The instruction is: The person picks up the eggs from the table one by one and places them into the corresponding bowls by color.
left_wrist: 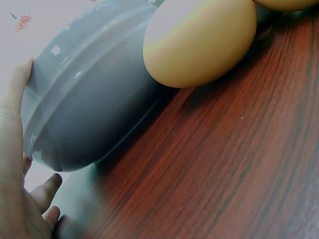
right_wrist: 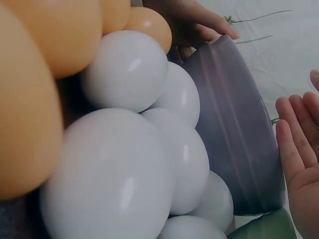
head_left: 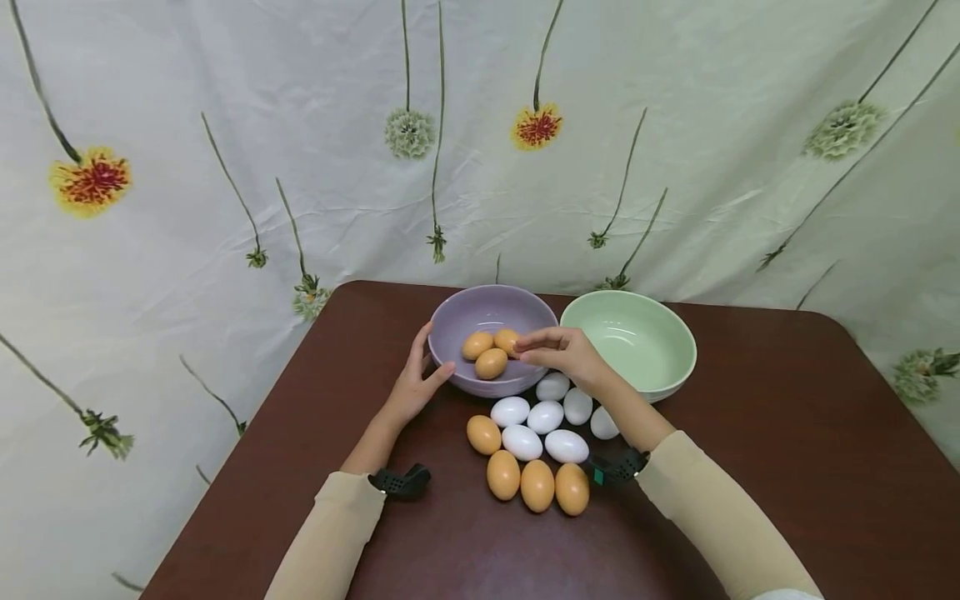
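A purple bowl [head_left: 491, 300] stands at the table's far side with three brown eggs [head_left: 491, 363] in it. At its left, my left hand [head_left: 411, 387] holds the bowl, thumb at the near rim and the other fingers around the outer wall. My right hand [head_left: 562, 352] is over the bowl's right rim, fingers extended beside the rightmost egg inside. The right wrist view shows its palm with nothing gripped. Several white eggs [head_left: 522, 442] lie grouped in front of the bowl. Nearer to me are several more brown eggs [head_left: 537, 486].
A light green bowl [head_left: 633, 304] stands right of the purple one, with no eggs visible inside. Both bowls and the loose eggs are on a dark red-brown wooden table [head_left: 787, 433]. Behind it hangs a pale flowered cloth [head_left: 337, 108].
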`<state>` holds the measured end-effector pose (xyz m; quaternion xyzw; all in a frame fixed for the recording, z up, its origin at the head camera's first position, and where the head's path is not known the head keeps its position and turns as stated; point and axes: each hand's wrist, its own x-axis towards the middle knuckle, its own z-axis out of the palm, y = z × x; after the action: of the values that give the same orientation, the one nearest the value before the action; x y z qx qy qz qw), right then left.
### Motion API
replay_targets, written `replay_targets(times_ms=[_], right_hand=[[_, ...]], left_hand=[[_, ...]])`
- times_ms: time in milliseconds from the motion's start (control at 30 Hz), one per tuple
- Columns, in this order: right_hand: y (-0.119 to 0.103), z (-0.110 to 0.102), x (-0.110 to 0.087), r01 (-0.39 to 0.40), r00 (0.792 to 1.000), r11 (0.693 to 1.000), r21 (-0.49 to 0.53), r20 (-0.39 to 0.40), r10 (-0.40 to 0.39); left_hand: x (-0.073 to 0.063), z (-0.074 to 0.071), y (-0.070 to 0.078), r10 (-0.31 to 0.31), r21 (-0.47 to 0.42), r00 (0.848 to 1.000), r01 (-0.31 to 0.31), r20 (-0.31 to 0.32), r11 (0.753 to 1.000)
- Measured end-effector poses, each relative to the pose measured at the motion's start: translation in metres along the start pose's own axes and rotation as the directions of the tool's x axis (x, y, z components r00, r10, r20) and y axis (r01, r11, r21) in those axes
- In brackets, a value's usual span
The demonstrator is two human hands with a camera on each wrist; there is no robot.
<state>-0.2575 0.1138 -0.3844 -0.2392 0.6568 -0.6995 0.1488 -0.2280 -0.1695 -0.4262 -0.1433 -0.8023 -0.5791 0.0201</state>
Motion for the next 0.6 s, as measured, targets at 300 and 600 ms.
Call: replay_targets(times_ms=[300,600], right_hand=[[0.005,0.001,-0.017,-0.05,0.994,0.998,-0.027,0.099,0.052],[0.003,0.0,-0.042,-0.043,0.971,0.998,-0.043,0.231,0.052]], left_hand=[[-0.005,-0.003,0.0,0.005,-0.006,1.0,-0.005,-0.002,1.0],[0.0,-0.001,0.005,0.018,-0.016,1.0,-0.018,0.0,1.0]])
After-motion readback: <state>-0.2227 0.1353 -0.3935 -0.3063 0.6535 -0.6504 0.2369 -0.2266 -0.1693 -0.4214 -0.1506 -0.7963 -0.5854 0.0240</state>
